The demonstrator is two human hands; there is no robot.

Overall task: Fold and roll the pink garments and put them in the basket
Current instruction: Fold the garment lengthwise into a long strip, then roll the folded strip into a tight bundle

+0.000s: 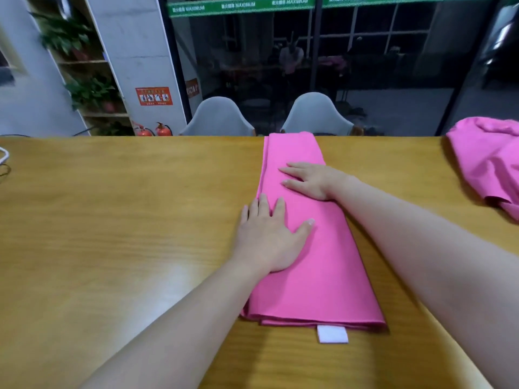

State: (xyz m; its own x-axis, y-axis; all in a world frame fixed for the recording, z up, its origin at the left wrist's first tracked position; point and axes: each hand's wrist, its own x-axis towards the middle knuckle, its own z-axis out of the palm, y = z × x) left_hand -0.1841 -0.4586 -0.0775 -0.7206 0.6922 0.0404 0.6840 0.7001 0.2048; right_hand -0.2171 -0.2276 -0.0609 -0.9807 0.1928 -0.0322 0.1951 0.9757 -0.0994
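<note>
Both hands, left hand (266, 237) & right hand (311, 179), fingers spread flat on folded pink garment (317, 276); looks soft, light, prob slippery, so I'd grab the near hem w/ the tag to roll.

Your left hand (269, 237) lies flat, fingers straight, on the left edge of the folded garment (311, 262), a long pink strip running from the table's (112, 220) far edge toward you. Your right hand (309, 179) presses flat farther up the strip. A white tag (332, 334) sticks out at its near end. A crumpled second garment (488, 161) sits at the right edge. Two chairs (219, 117) stand beyond the far edge.
</note>
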